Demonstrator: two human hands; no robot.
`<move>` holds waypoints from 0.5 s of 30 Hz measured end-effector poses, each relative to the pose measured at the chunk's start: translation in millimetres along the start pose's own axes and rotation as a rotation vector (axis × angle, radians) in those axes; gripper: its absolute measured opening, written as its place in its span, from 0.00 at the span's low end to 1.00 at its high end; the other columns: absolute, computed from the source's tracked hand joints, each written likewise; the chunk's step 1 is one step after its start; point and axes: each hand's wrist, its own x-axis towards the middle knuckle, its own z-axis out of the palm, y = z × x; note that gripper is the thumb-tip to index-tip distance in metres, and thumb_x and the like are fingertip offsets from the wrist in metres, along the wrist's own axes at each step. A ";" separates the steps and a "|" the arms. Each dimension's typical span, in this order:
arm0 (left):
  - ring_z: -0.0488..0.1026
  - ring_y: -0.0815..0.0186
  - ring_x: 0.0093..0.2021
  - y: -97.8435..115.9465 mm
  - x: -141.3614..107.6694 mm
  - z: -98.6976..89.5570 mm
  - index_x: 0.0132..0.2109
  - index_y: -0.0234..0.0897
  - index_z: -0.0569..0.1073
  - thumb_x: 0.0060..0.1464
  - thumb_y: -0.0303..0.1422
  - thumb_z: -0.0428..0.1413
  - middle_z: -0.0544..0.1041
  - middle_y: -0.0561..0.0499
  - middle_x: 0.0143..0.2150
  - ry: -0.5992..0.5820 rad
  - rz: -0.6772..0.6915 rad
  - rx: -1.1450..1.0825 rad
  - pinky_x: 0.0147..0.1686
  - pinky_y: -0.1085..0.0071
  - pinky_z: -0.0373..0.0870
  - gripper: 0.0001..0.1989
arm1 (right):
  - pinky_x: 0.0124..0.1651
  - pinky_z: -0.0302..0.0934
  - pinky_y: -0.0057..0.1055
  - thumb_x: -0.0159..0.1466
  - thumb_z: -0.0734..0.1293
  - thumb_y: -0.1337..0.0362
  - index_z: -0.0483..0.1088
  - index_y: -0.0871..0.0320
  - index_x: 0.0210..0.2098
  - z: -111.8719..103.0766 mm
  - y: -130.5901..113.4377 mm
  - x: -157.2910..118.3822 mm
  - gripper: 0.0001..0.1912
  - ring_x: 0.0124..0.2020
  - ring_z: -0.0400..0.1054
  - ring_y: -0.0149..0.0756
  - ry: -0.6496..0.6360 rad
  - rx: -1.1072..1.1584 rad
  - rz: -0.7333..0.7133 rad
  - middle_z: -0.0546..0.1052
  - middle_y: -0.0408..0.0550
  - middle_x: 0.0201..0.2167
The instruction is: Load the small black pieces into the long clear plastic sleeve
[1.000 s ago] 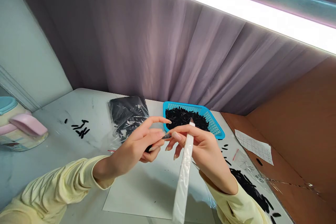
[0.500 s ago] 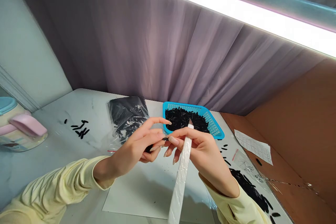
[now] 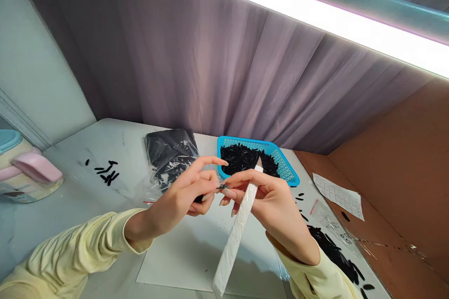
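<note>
My left hand (image 3: 191, 191) pinches a small dark piece (image 3: 222, 186) between thumb and finger, its index finger stretched out above. Something black (image 3: 199, 198) also shows in its curled fingers. My right hand (image 3: 271, 198) meets it at the other end of the dark piece, thumb and fingertips touching it. A long knife (image 3: 235, 236) with a white-wrapped handle and a pointed blade lies across that same hand, held at the base of the index finger. Its tip points away, in front of a blue basket (image 3: 289, 175) of small black strips (image 3: 242, 156).
A white sheet (image 3: 175, 261) lies under my hands. Behind my left hand is a plastic bag (image 3: 171, 142) with black contents. Loose black strips (image 3: 109, 175) lie at left, and a pile (image 3: 331, 252) at right. A pink-handled jug (image 3: 31, 173) stands far left; printed paper (image 3: 340, 194) lies right.
The knife has tilted in my right hand, its handle end swinging left and its tip shifting slightly right. The dark piece shows a little more between my fingertips.
</note>
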 end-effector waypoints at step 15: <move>0.50 0.80 0.16 -17.3 23.0 -11.2 0.43 0.33 0.66 0.55 0.27 0.48 0.58 0.58 0.25 0.098 -0.291 -0.404 0.13 0.81 0.44 0.08 | 0.33 0.70 0.31 0.54 0.70 0.60 0.74 0.60 0.30 -58.5 10.2 32.9 0.09 0.29 0.74 0.37 0.282 -0.305 -0.065 0.78 0.47 0.27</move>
